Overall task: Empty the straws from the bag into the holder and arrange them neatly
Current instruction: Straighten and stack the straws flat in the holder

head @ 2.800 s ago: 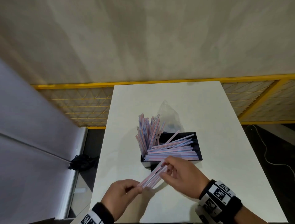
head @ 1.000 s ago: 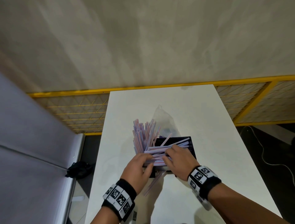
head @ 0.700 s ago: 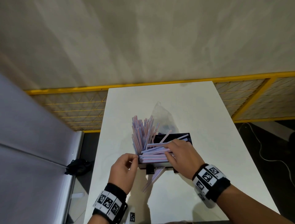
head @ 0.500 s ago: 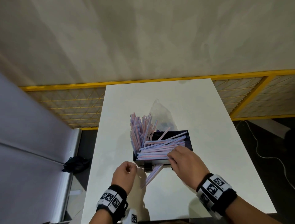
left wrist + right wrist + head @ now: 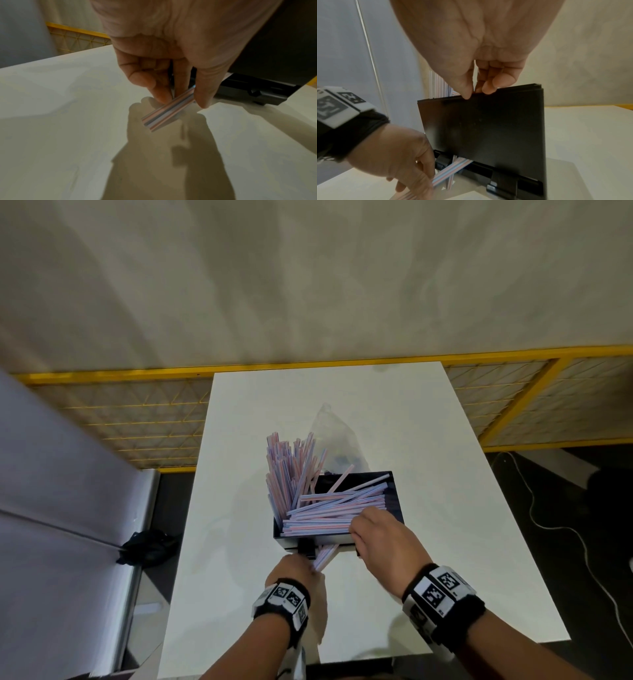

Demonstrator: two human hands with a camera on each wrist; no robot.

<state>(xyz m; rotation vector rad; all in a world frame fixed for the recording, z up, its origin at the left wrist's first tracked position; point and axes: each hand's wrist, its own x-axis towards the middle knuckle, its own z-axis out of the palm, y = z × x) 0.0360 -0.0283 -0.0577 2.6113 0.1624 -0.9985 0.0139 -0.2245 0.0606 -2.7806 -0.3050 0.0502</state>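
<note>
Your holder (image 5: 394, 491) — a matte black, flat-walled box open at the top — stands near the middle of the white table (image 5: 428, 577), with bare tabletop on its right, far behind it, and between it and the near edge where your arms come in. The table's left edge runs close beside your left wrist; beyond it lies dark floor and a grey panel.

Inside the holder, one bunch of thin pink-and-blue striped straws (image 5: 291, 470) stands tilted against the left wall, while another layer lies flat across the opening. The clear, crinkled bag (image 5: 337, 440) lies on the table just behind the holder, touching it.

Your right hand (image 5: 380, 542) rests at the holder's near rim; the right wrist view shows thumb and fingertips (image 5: 489, 88) pinched together on the top edge of the smooth front wall. Whether a straw is caught between them you cannot tell.

Your left hand (image 5: 294, 571) is low at the holder's base. Its own wrist view shows what the head view hides — thumb and fingers pinching a small bundle of loose straws (image 5: 169, 110) just above the table. The right wrist view adds that this bundle pokes out from the slot under the front wall.
</note>
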